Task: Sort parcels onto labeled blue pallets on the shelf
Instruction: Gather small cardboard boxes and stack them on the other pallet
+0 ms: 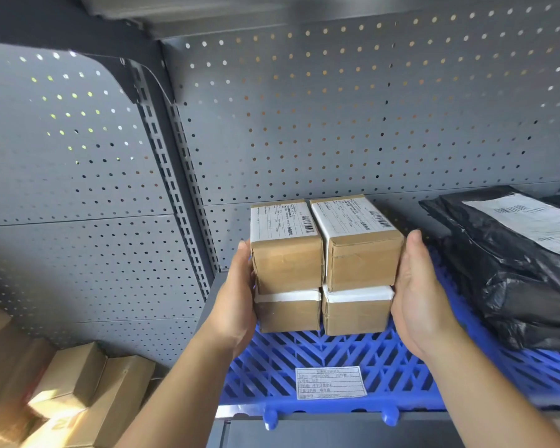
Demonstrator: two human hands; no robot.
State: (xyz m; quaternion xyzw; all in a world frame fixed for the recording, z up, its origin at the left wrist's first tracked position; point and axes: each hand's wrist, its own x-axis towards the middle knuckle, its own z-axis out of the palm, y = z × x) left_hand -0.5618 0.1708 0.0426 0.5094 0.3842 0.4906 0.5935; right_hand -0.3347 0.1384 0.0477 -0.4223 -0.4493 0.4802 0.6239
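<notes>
In the head view, four small parcels (324,266) form a two-by-two block that appears to rest on the blue pallet (304,354) on the shelf. The left hand (238,295) and right hand (417,292) press flat on its opposite sides with fingers nearly straight, probably to keep the block square and move it as one. The parcels are crisp-cornered brown cardboard under glossy tape with white shipping slips, the pallet is rigid open-lattice plastic with a paper label (331,382) at its front, and limp, crinkled black poly bags (514,263) lie just right of the block before a perforated grey metal panel (337,108).
</notes>
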